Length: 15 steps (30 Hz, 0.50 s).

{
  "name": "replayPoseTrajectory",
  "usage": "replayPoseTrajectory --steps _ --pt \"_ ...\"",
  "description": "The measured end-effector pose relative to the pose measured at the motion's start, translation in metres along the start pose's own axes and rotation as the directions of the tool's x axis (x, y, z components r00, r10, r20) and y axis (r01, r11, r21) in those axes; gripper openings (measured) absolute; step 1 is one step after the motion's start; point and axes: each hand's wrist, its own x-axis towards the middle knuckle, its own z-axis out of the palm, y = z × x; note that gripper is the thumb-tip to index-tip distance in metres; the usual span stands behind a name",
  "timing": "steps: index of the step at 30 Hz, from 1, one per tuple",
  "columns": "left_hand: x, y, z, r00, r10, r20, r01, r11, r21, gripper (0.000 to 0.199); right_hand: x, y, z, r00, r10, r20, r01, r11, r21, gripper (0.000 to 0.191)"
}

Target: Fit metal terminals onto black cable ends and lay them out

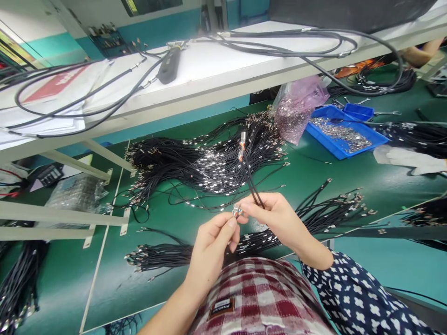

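Observation:
Near the front edge of the green table, my left hand (217,237) pinches a small metal cable end with coloured wires (237,211). My right hand (270,214) is closed on black cables (252,184), its fingertips at that same cable end. The held cables rise from my right hand to a silvery connector tip (243,137). Beneath my hands lies a bundle of black cables (160,256) across the table. Behind them is a larger pile of black cables (206,163) with shiny metal bands.
A blue tray (340,151) of small metal parts and a pink plastic bag (296,109) stand at the back right. A white glove (415,158) lies at the right. Above the table runs a white shelf (206,70) with looped cables and a black-handled tool (170,65).

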Motion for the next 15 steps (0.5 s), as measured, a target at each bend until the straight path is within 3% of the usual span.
replayPoseTrajectory --steps 10,13,15 --pt "0.001 -0.002 0.003 0.995 -0.087 0.052 0.089 0.995 -0.036 0.027 0.005 0.004 0.001 0.999 -0.018 0.029 0.02 0.999 -0.044 0.026" --pt "0.003 -0.003 0.002 0.995 -0.1 0.016 0.101 0.992 -0.072 0.025 0.005 0.008 0.003 0.999 -0.038 0.032 0.04 0.997 -0.062 0.029" --pt "0.006 0.001 0.001 0.998 -0.052 -0.043 0.045 0.989 -0.142 0.023 0.004 0.012 0.003 0.999 -0.036 -0.001 0.035 0.996 -0.086 0.03"
